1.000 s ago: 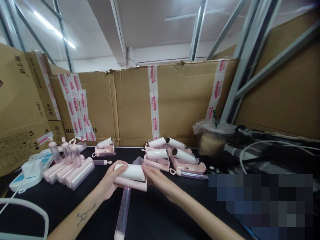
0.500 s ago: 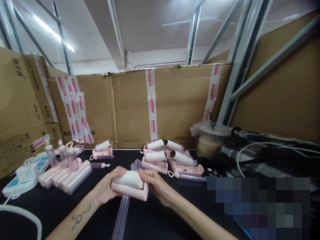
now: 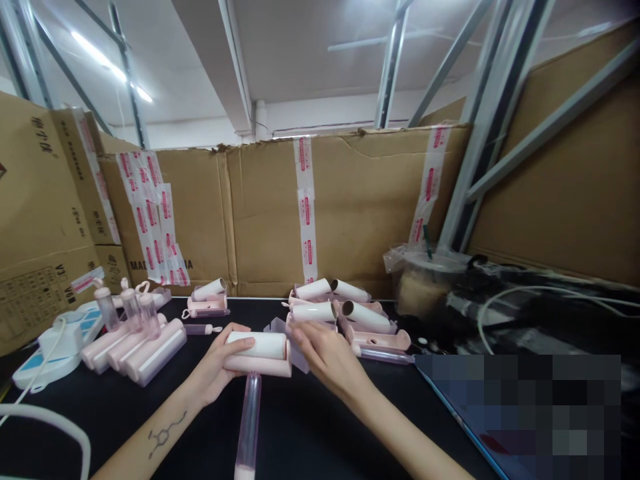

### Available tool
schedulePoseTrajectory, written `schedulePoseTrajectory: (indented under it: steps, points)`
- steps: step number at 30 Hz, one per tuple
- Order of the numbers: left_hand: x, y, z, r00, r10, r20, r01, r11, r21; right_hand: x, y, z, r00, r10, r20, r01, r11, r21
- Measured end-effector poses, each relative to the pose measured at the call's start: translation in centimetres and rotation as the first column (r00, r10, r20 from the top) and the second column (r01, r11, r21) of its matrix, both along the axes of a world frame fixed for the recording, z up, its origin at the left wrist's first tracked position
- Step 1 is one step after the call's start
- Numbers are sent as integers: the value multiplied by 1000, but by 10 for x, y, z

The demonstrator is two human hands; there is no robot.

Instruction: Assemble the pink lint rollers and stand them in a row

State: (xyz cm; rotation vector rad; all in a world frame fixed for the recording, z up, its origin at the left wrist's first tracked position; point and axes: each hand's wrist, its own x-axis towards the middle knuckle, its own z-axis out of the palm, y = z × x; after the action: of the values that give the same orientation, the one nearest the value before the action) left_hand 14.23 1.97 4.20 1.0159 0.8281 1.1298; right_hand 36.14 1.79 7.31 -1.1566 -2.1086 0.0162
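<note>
My left hand (image 3: 223,360) is closed round the pink head of a lint roller (image 3: 257,365), its thumb lying over the white paper roll (image 3: 263,345). The roller's clear, purple-tinted handle (image 3: 249,423) points down toward me. Just right of the roller's end, my right hand (image 3: 325,353) is closed on a translucent purple cover (image 3: 301,357), its fingers hiding much of the cover. Behind that hand lie other opened lint rollers, including a pink holder (image 3: 383,339) and a white roll (image 3: 367,316).
Several covered lint rollers (image 3: 153,353) stand in a group at the left, near a white power strip (image 3: 33,367) with a cable. A drink cup (image 3: 420,287) and dark plastic bags (image 3: 545,320) are at the right. A cardboard wall (image 3: 260,213) closes off the back.
My right hand has let go of the lint roller's end and moved right, onto the purple cover, which has shifted toward me. My left hand still holds the roller, now slightly higher.
</note>
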Motion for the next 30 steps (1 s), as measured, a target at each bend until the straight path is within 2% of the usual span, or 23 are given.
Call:
schedulePoseTrajectory:
  steps: [2, 3, 5, 7, 8, 10, 11, 13, 14, 16, 18, 21, 23, 26, 30]
  points:
    - [-1, 2, -1, 998, 58, 40, -57, 998, -13, 4, 0, 2, 996, -36, 79, 25, 990, 138]
    - [-2, 3, -1, 993, 83, 78, -82, 996, -25, 4, 0, 2, 989, -5, 148, -27, 977, 210]
    - [-1, 2, 1, 982, 69, 173, -60, 996, -59, 3, 1, -2, 931, 110, 349, -229, 919, 320]
    - [1, 0, 5, 960, -49, 276, 75, 994, -85, 0, 1, -6, 861, 168, 480, -382, 838, 391]
    - [2, -1, 7, 939, -131, 319, 167, 982, -86, -1, 2, -8, 852, 176, 493, -409, 812, 417]
    - [5, -2, 8, 897, -254, 363, 295, 954, -61, -1, 4, -10, 894, 190, 406, -371, 822, 433]
    - [5, -1, 8, 895, -274, 352, 306, 951, -38, 0, 6, -10, 931, 199, 307, -318, 855, 410]
    - [5, 3, 2, 942, -224, 251, 226, 974, 19, 2, 14, -10, 983, 180, 34, -183, 946, 267]
    - [4, 6, -3, 975, -155, 161, 147, 987, 66, 3, 18, -12, 985, 131, -112, -113, 982, 153]
    - [3, 13, -14, 998, 19, -63, -7, 981, 195, 5, 28, -15, 957, 3, -289, -26, 997, -79]
    - [3, 19, -27, 949, 158, -274, -61, 942, 330, 6, 36, -21, 949, -72, -308, 4, 976, -216]
    - [4, 24, -41, 866, 213, -453, 1, 904, 427, 6, 41, -26, 964, -75, -254, 8, 968, -253]
    - [4, 25, -45, 853, 198, -483, 41, 897, 440, 5, 39, -27, 971, -39, -235, -23, 966, -256]
    - [1, 25, -45, 854, 122, -506, 121, 899, 421, 1, 34, -25, 971, 106, -214, -169, 939, -300]
    - [-6, 25, -38, 781, 10, -625, 280, 888, 365, -2, 26, -22, 943, 267, -198, -313, 913, -261]
